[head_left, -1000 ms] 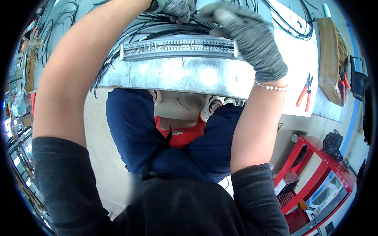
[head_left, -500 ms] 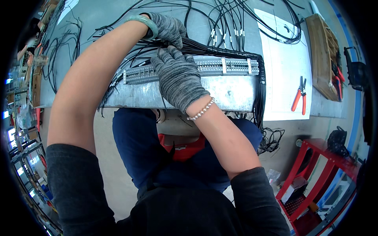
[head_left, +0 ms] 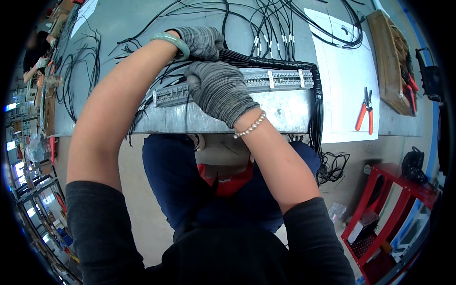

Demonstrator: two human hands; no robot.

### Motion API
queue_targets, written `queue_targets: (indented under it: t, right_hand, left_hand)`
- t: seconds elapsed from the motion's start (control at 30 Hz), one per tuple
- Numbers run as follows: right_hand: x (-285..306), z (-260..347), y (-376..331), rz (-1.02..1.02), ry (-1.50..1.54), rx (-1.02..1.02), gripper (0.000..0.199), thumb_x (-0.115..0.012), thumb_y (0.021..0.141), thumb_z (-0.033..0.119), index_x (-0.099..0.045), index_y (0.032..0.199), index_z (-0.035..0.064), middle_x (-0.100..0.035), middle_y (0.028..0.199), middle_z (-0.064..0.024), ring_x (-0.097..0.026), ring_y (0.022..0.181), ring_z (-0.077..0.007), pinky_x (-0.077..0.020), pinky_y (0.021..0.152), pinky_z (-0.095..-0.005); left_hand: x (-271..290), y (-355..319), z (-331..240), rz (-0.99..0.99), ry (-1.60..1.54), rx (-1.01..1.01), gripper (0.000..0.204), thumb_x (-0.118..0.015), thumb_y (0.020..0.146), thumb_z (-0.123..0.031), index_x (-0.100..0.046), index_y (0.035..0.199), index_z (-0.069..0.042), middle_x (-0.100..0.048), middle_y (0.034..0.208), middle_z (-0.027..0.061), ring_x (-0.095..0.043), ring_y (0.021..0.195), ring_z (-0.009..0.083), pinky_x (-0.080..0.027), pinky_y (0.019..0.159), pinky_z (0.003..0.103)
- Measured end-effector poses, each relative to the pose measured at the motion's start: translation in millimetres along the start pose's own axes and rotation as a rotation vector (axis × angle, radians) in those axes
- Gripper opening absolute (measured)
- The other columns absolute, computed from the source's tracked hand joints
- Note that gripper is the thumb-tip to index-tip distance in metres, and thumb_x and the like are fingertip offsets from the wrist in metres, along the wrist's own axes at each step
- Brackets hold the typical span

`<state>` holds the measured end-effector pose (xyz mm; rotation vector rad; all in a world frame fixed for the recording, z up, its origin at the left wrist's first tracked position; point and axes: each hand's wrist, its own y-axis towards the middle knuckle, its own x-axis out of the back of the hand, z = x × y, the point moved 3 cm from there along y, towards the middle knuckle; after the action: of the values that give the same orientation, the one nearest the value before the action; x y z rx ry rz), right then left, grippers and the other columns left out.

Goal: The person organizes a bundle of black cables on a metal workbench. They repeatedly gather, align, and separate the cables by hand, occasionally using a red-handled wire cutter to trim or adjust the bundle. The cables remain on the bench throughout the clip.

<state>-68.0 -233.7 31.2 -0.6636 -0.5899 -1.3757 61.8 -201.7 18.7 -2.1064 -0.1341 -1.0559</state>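
My left hand (head_left: 202, 42), in a grey knitted glove, is closed around a bundle of black cables (head_left: 237, 58) on the metal table; its fingertips are partly hidden. Just below it, my right hand (head_left: 221, 90), gloved alike, is curled shut over a long grey terminal block strip (head_left: 285, 79). A thin black strand (head_left: 187, 107) hangs down at that hand's left edge. What its fingers pinch is hidden beneath the glove. The bundle runs right along the strip, then bends down over the table's front edge. Loose cable ends fan out to the left.
Pliers with red handles (head_left: 364, 114) lie on a white sheet (head_left: 344, 95) at the right. Beyond stands a wooden tray (head_left: 387, 61) with tools. Cables with white labels (head_left: 270, 43) spread behind. A red rack (head_left: 375, 213) stands lower right. Another person (head_left: 38, 57) works far left.
My right hand's fingers have curled in from a more stretched pose, with the hand staying over the strip. The left hand keeps its grip on the cables. The view has shifted slightly.
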Motion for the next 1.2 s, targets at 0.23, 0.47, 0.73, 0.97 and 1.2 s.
queue_targets:
  t: [0.23,0.47,0.73,0.97,1.2]
  right_hand:
    - [-13,-7,1,0.105,0.059,-0.026,0.02,-0.058,0.084,0.02,-0.067,0.091,0.0034,-0.066,0.085,-0.0185,-0.065,0.083,-0.0323,-0.051,0.081,-0.0399]
    - [-22,-10,10,0.021,0.07,-0.081,0.021,-0.055,0.085,0.019,-0.067,0.09,0.0032,-0.066,0.086,-0.0197,-0.064,0.085,-0.0333,-0.0504,0.082,-0.0409]
    - [-25,0,11,-0.129,-0.034,-0.079,0.019,-0.053,0.086,0.018,-0.064,0.089,0.0023,-0.066,0.084,-0.0185,-0.065,0.084,-0.0315,-0.0514,0.079,-0.0404]
    - [-17,9,-1,0.043,-0.078,-0.072,0.021,-0.053,0.086,0.015,-0.059,0.101,0.0005,-0.062,0.1,-0.0182,-0.062,0.098,-0.029,-0.0513,0.084,-0.0383]
    - [-15,22,-4,-0.018,-0.119,-0.082,0.021,-0.055,0.085,0.013,-0.059,0.102,0.0016,-0.06,0.103,-0.0174,-0.063,0.096,-0.0273,-0.0524,0.081,-0.0378]
  left_hand:
    - [-1,5,3,0.047,-0.056,0.056,0.03,-0.069,0.077,-0.017,-0.066,0.103,-0.003,-0.068,0.088,0.0098,-0.063,0.081,0.0208,-0.05,0.076,0.034]
    - [3,-1,-5,0.057,-0.013,0.074,0.033,-0.069,0.077,-0.017,-0.067,0.107,-0.003,-0.069,0.095,0.0113,-0.064,0.086,0.021,-0.049,0.083,0.033]
    - [0,-1,-8,0.004,-0.006,0.026,0.041,-0.069,0.07,-0.015,-0.065,0.11,-0.002,-0.068,0.095,0.0156,-0.064,0.087,0.0254,-0.049,0.081,0.035]
    - [0,2,-3,0.018,-0.014,0.003,0.038,-0.069,0.075,-0.021,-0.067,0.108,-0.004,-0.069,0.095,0.0126,-0.065,0.087,0.0234,-0.049,0.083,0.035]
    - [1,-3,-4,-0.025,-0.038,0.052,0.034,-0.07,0.08,-0.023,-0.067,0.108,-0.004,-0.069,0.094,0.0105,-0.064,0.086,0.0217,-0.049,0.083,0.035]
